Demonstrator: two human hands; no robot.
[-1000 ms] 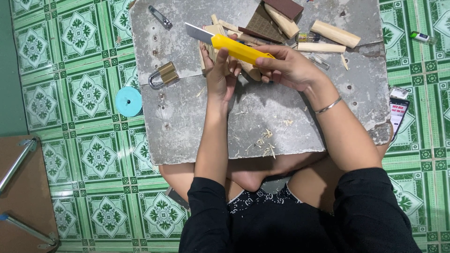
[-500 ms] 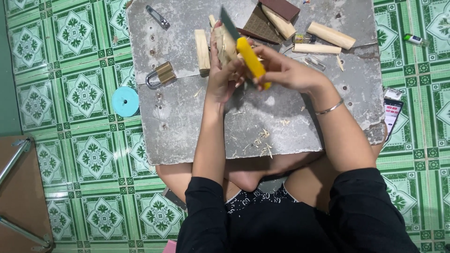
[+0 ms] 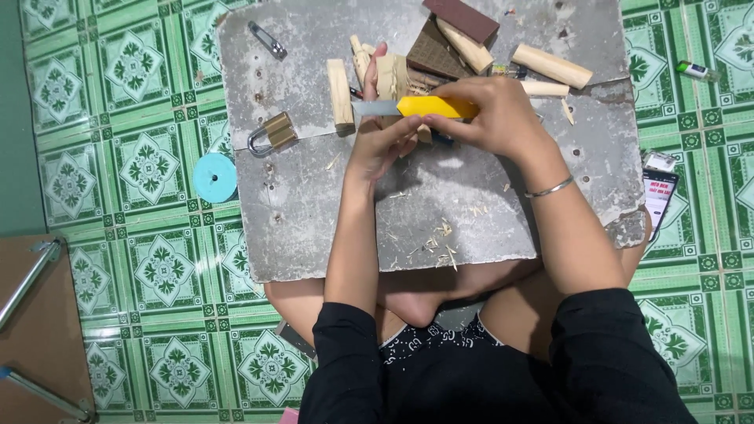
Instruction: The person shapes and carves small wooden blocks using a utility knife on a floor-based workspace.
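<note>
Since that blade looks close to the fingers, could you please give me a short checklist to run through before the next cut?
1. Right hand grips the yellow knife firmly: ok.
2. Left hand holds the wood piece steady: ok.
3. Left fingers clear of the blade: not ok, the blade lies right across them.
4. Which way the blade edge faces: cannot tell.
5. Grey slab under the work: ok; only shavings lie near the hands.
6. Padlock and loose wood block out of the way: ok.
</note>
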